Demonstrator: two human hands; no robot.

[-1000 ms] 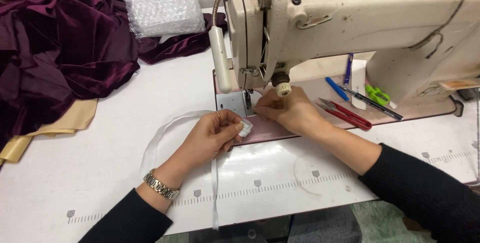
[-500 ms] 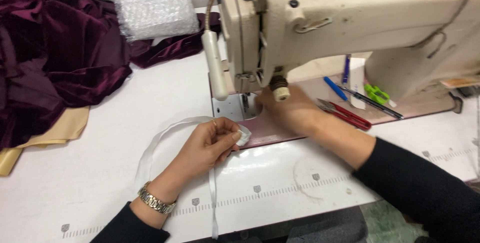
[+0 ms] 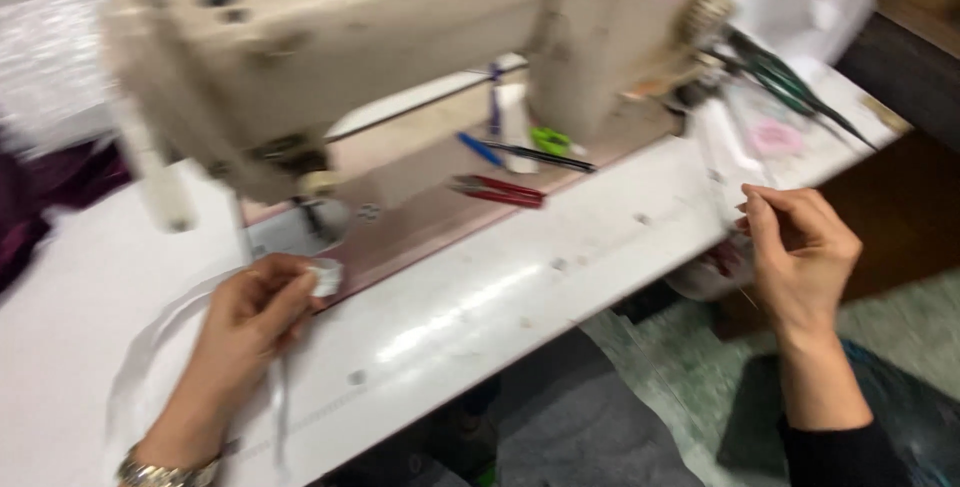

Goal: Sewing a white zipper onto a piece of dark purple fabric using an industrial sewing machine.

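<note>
My left hand [image 3: 250, 317] rests on the white table [image 3: 520, 287] just in front of the needle area of a cream sewing machine [image 3: 400, 37]. Its fingertips pinch the folded end of a white ribbon [image 3: 325, 275], whose loop curves back beside my wrist. A metal watch [image 3: 165, 472] is on that wrist. My right hand [image 3: 800, 247] is far to the right, off the table's right end, with thumb and forefinger drawn together. A thin thread-like line shows below it, but blur hides whether the fingers hold it.
Red-handled snips [image 3: 500, 190], a blue pen [image 3: 480, 149] and a small green object [image 3: 550, 140] lie on the machine bed. Dark scissors [image 3: 790, 82] rest on white cloth at the right end. Burgundy fabric [image 3: 50, 197] and bubble wrap [image 3: 50, 77] sit far left.
My right hand has left the needle area and swung far right past the table's end. The view has turned right with it. My left hand still pinches the ribbon end.
</note>
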